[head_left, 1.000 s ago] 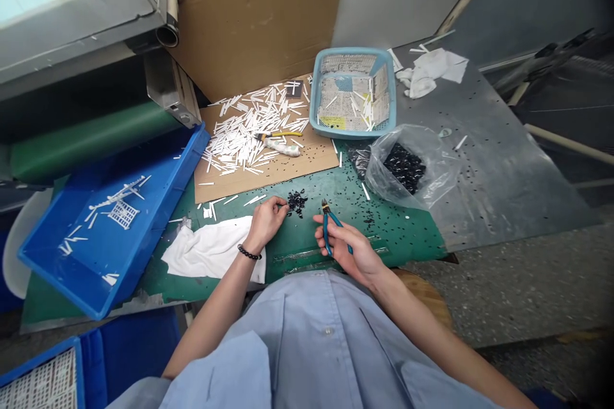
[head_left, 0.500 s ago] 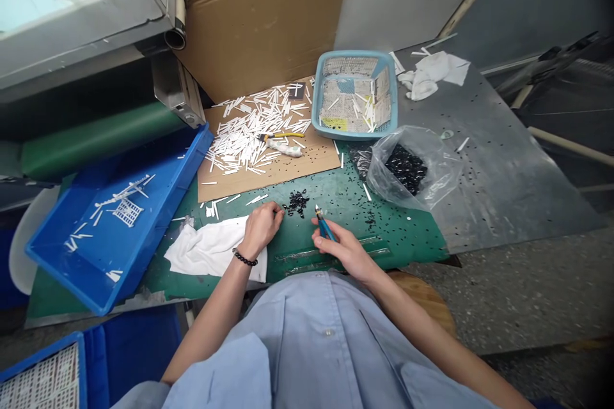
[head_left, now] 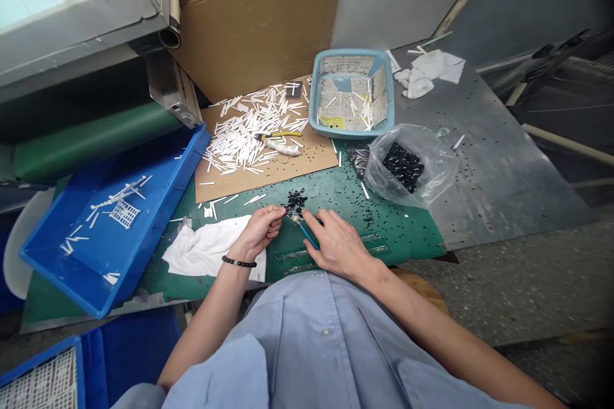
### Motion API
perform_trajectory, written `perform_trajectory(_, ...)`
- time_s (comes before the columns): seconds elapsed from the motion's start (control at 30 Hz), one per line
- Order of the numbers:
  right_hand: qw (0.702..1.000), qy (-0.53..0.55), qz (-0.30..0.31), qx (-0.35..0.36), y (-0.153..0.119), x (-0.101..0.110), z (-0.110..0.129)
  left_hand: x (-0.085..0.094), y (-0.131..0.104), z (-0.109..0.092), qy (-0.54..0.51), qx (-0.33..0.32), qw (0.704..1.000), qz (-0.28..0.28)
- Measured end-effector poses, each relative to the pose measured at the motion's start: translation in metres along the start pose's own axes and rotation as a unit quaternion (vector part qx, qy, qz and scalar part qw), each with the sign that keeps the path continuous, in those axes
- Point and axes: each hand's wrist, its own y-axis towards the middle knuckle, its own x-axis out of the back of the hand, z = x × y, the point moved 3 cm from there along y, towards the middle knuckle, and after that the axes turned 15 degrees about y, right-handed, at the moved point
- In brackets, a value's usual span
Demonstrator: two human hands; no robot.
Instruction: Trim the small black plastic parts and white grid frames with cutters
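Note:
My left hand [head_left: 263, 229] is closed in a pinch beside a small pile of shiny black pieces [head_left: 296, 199]. Whatever its fingertips hold is too small to make out. My right hand [head_left: 336, 239] is closed on blue-handled side cutters [head_left: 307, 234], the jaws pointing up and left, close to my left fingertips. Part of the handles is hidden under my fingers. A white cloth [head_left: 204, 248] lies on the green work surface [head_left: 261, 271], partly under my left wrist.
Many white strips and yellow-handled pliers [head_left: 283, 135] lie on flat cardboard [head_left: 211, 190]. A light-blue basket [head_left: 313, 92] and a clear plastic bag [head_left: 439, 169] of black pieces stand behind my right hand. A blue tray [head_left: 52, 262] sits at left; black bits are scattered at right.
My right hand has moved left with the side cutters and turned palm down, bringing the jaws to my left fingertips. My left fingers have stayed near the pile, now pinched toward the jaws.

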Motion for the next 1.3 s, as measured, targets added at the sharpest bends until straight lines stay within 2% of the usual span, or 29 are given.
perform_trajectory(0.2,1.0,-0.007,0.016,-0.001,0.0,-0.001,0.0,0.001,0.001,0.003,0.035,0.002,0.999,0.024)
perform_trajectory(0.53,1.0,-0.01,0.028,-0.008,0.0,-0.001,-0.002,0.0,0.002,0.0,0.076,0.015,0.997,0.014)
perform_trajectory(0.77,0.998,-0.009,0.059,-0.001,-0.003,0.0,-0.001,0.003,0.003,0.004,0.115,0.032,0.992,0.036)
perform_trajectory(1.13,0.995,0.006,0.095,-0.029,-0.002,-0.004,-0.007,-0.002,0.005,0.005,0.122,0.019,0.991,0.048)
perform_trajectory(1.2,0.996,0.024,0.085,-0.029,-0.002,-0.005,-0.01,-0.003,0.005,0.004,0.114,0.019,0.992,0.053)
perform_trajectory(1.3,0.994,0.098,0.034,-0.023,-0.005,-0.008,-0.013,-0.004,0.003,0.002,0.075,0.021,0.995,0.065)
